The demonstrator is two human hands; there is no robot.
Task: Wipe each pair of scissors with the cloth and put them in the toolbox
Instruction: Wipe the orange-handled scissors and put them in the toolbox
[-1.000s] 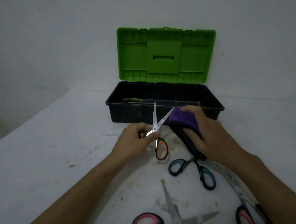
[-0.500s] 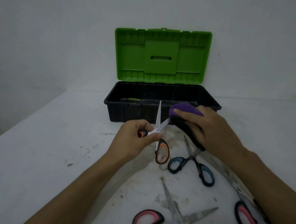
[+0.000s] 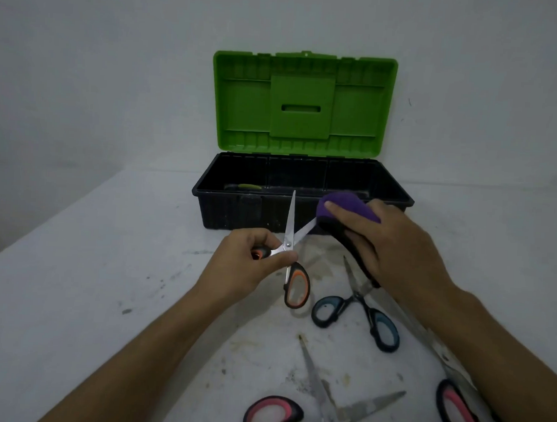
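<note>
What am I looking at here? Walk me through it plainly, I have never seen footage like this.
There is no machine: a person wears a camera on the head, looking forward and down, so you see their own two bare arms. The left hand holds open orange-handled scissors by a handle. The right hand presses a purple cloth around one blade, wiping it. Behind stands a black toolbox with its green lid raised; something yellow-green lies inside. On the stained white table wait blue-handled scissors and two pink-handled pairs, one open, one partly under the right arm.
</note>
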